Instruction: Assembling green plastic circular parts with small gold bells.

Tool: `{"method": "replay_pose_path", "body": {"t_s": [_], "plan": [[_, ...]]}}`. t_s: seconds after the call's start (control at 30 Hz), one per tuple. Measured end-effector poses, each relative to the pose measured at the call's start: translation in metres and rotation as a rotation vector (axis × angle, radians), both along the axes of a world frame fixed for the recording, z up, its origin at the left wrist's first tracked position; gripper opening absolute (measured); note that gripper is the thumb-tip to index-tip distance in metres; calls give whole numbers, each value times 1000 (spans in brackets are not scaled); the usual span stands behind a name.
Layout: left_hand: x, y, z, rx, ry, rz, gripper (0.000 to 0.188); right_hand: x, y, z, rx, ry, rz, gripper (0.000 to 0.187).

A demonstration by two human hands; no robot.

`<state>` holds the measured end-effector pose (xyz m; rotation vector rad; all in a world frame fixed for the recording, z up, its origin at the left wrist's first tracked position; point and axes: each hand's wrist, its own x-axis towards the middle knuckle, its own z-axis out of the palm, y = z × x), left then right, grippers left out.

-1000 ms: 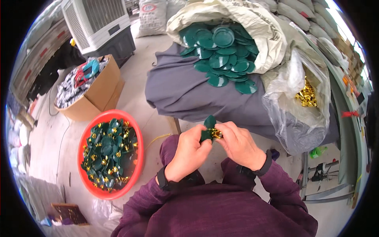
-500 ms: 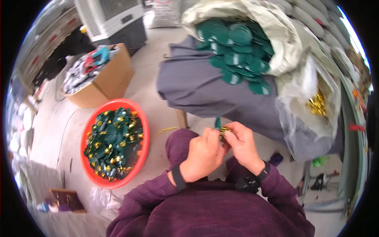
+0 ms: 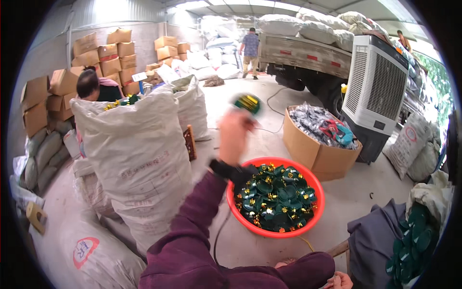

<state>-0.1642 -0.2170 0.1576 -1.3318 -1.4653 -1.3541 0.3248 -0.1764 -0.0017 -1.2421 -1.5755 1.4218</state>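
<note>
Spanning the far side of the scene, one flatbed truck (image 3: 308,55) carries a load of white sacks, with one person standing beside it. One white air cooler (image 3: 378,96) stands on the concrete floor (image 3: 231,96) to the right. One tall white woven sack (image 3: 137,159) stands at left, another smaller one behind it; one seated person shows behind them, and stacked cardboard boxes (image 3: 103,50) line the wall, too many to count surely. One open cardboard box (image 3: 315,154) holds packed goods. One red basin (image 3: 315,185) sits on the floor, filled with dark green pieces with gold clips, count uncertain.

Left hand (image 3: 236,132): raised above and left of the basin, blurred, arm in a purple sleeve with one black wristband. One green and gold piece (image 3: 248,102) is at the fingertips, blurred; cannot tell whether the grip is closed on it or it is clear of the fingers.

Right hand (image 3: 344,281): only fingers visible at the lower edge; grip cannot be judged.
</note>
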Motion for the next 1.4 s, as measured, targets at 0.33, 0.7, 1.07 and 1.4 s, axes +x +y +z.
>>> {"method": "replay_pose_path", "body": {"t_s": [0.33,0.7,1.07,1.4], "plan": [[-9,23,26,328,-930,-951,23,14,-13,-1,15,80,-5,22],[243,209,-120,-743,-651,-1158,18,124,-84,65,808,-232,-756,14],[422,250,-93,-778,314,-1088,40,262,-154,71,457,-521,-1304,13],[445,210,-69,-1120,467,-1007,34,280,-80,94,167,-939,-1004,31]]}}
